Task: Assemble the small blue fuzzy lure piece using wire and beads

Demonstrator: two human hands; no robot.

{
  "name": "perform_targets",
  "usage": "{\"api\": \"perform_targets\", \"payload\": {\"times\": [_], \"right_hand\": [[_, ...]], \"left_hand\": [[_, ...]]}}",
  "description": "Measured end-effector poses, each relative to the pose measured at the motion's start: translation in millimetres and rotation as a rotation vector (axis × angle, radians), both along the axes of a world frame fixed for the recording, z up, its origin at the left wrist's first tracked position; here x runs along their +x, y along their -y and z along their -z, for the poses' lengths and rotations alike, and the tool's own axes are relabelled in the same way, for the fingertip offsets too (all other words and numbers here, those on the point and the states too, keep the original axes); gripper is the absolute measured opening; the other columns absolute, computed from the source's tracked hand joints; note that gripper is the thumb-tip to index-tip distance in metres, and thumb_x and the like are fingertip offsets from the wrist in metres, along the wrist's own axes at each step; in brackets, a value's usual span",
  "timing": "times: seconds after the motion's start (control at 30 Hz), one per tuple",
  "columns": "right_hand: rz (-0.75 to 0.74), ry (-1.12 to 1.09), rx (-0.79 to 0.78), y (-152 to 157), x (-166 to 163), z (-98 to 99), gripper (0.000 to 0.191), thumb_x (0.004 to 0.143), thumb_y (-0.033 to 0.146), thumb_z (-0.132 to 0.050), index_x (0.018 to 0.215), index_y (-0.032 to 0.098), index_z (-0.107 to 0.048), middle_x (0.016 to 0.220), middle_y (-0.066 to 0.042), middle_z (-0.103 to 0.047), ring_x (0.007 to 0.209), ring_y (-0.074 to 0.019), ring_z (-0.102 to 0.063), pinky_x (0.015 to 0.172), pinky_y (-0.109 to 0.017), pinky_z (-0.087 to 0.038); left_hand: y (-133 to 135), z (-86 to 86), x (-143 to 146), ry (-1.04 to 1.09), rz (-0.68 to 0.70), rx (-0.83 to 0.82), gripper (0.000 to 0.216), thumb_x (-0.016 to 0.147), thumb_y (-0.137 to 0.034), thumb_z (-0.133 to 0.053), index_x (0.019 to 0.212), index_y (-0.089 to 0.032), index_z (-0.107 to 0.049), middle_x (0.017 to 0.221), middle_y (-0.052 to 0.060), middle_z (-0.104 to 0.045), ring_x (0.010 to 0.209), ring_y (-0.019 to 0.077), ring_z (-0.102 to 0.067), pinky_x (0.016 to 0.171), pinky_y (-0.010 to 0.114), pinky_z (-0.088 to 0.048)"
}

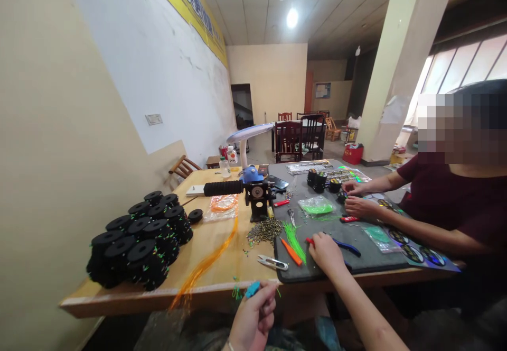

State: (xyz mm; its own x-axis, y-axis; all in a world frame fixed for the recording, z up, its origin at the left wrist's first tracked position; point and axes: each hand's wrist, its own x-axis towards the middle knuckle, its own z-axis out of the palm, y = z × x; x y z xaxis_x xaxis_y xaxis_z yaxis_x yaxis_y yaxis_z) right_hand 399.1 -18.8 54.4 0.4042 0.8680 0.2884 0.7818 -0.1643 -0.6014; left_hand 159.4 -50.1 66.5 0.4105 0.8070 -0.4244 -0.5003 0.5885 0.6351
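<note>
My left hand is closed in front of the table edge, with a blue wrap on a digit. A thin green strand sticks out from its pinched fingers. Over the grey mat, my right hand has its fingers closed at a small red-ended tool, mostly hidden by the hand. Blue-handled pliers lie just beyond it. To its left are bright green strands, an orange-handled tool and silver thread snips. Small green loops hang near the table edge.
Stacked black foam spools fill the table's left. A pile of small metal pieces, orange strands and a black-handled winding device occupy the middle. A co-worker handles black spools at the right.
</note>
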Motion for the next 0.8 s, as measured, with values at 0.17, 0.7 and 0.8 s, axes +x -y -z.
{"api": "perform_targets", "payload": {"times": [0.17,0.7,0.8], "right_hand": [[-0.077,-0.184,0.063,18.4,-21.8,2.4,0.015,0.086,0.029,-0.038,0.083,0.02,-0.05,0.067,-0.001,-0.055,0.065,-0.0177,-0.055,0.064,-0.027,-0.039],[-0.18,-1.139,0.018,53.5,-138.9,40.0,0.071,0.065,0.088,-0.038,0.042,0.02,-0.04,0.039,0.004,-0.032,0.039,-0.008,-0.029,0.041,-0.024,-0.019],[-0.21,-1.114,0.021,53.6,-140.6,40.7,0.072,0.066,0.089,-0.035,0.042,0.021,-0.039,0.037,0.004,-0.031,0.039,-0.0086,-0.028,0.042,-0.025,-0.019]], "left_hand": [[-2.2,1.0,1.4,0.039,-0.084,-0.059,0.054,0.033,-0.029,-0.095,0.068,-0.015,-0.056,0.05,-0.01,-0.042,0.04,0.0006,-0.034,0.032,0.011,-0.011],[-4.8,21.2,3.2,0.106,-0.019,-0.113,0.039,0.048,-0.027,-0.092,0.065,-0.011,-0.061,0.047,-0.006,-0.051,0.033,-0.0008,-0.029,0.03,0.011,-0.014],[-3.9,22.5,4.8,0.088,-0.002,-0.121,0.036,0.054,-0.029,-0.09,0.062,-0.011,-0.059,0.042,-0.006,-0.047,0.031,-0.001,-0.027,0.03,0.011,-0.012]]}}
